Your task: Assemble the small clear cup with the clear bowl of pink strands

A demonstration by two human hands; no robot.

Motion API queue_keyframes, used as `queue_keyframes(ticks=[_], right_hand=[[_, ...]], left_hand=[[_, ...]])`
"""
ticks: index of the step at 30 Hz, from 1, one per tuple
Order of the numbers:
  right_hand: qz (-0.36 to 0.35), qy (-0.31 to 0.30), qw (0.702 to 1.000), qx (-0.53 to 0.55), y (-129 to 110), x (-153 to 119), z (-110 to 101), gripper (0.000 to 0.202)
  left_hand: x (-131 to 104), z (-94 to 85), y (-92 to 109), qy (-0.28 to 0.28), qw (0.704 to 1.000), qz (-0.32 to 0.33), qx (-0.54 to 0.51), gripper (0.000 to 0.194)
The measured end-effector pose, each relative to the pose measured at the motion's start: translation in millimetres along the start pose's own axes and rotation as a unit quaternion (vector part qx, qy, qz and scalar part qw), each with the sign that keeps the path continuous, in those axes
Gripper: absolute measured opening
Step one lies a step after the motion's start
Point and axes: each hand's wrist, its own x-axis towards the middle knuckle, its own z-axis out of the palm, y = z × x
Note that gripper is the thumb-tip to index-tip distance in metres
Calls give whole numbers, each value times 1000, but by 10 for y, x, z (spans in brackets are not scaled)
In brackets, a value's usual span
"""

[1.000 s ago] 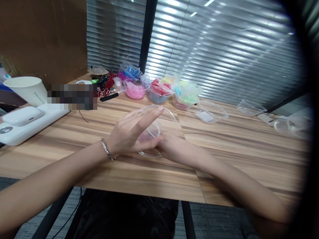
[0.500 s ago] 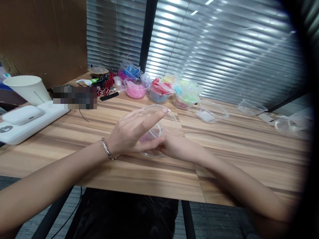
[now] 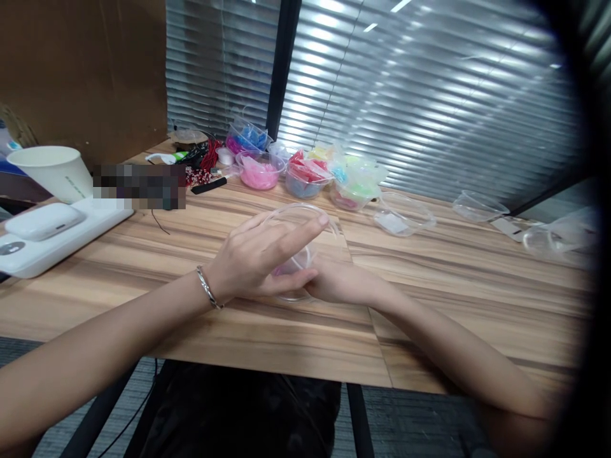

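A clear round plastic bowl point(image 3: 329, 232) is at the middle of the table, with a pinkish patch showing through it. My left hand point(image 3: 265, 254), with a silver bracelet at the wrist, grips the bowl from the left. Its index finger stretches across the rim and its thumb lies lower down. From the right, my right hand point(image 3: 337, 280) reaches against the bowl, close to the left thumb. The right fingers are hidden behind the left hand and the bowl, so what they hold does not show.
Behind the hands stand clear bowls of pink point(image 3: 260, 175), red point(image 3: 308, 175) and green point(image 3: 358, 184) packets. Clear plastic containers point(image 3: 405, 213) lie to the right. At the left are a paper cup point(image 3: 57, 172), a white power bank point(image 3: 95, 219) and an earbud case point(image 3: 45, 221).
Both hands and the bowl have shifted very slightly right in view. The left hand keeps nearly the same pose on the bowl.
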Motion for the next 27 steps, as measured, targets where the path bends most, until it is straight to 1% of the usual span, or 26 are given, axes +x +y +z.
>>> queue_keyframes(ticks=[2, 4, 7, 11, 12, 14, 17, 19, 21, 23, 27], right_hand=[[-20, -27, 998, 49, 1, -12, 44, 30], [-10, -28, 997, 75, -7, -31, 81, 34], [-16, -11, 996, 88, -44, -47, 98, 31], [-29, -3, 996, 84, -85, -1, 49, 24], [-32, 10, 997, 74, -79, 23, 27, 26], [-34, 56, 997, 48, -44, 72, -32, 28], [-6, 145, 989, 35, 33, 123, -160, 16], [8, 199, 978, 67, 61, 134, -257, 10], [1, 234, 966, 109, 52, 133, -339, 10], [-15, 250, 959, 134, 12, 128, -388, 9], [-40, 234, 963, 130, -90, 119, -391, 7]], left_hand=[[-5, -11, 13, -14, 1000, -15, 4, 79], [-16, -25, 24, -29, 999, -28, 5, 81], [-36, -40, 19, -43, 998, -39, -3, 82], [-68, -38, -18, -49, 997, -60, -16, 85], [-78, -35, -25, -52, 996, -76, -17, 86], [-101, -26, -29, -48, 990, -135, -20, 85], [-133, -12, -14, -28, 975, -220, -25, 84], [-143, -7, 1, -26, 970, -238, -28, 84], [-140, -6, 18, -37, 968, -245, -26, 82], [-128, -9, 35, -49, 967, -251, -22, 80], [-101, -13, 60, -55, 967, -249, -20, 78]])
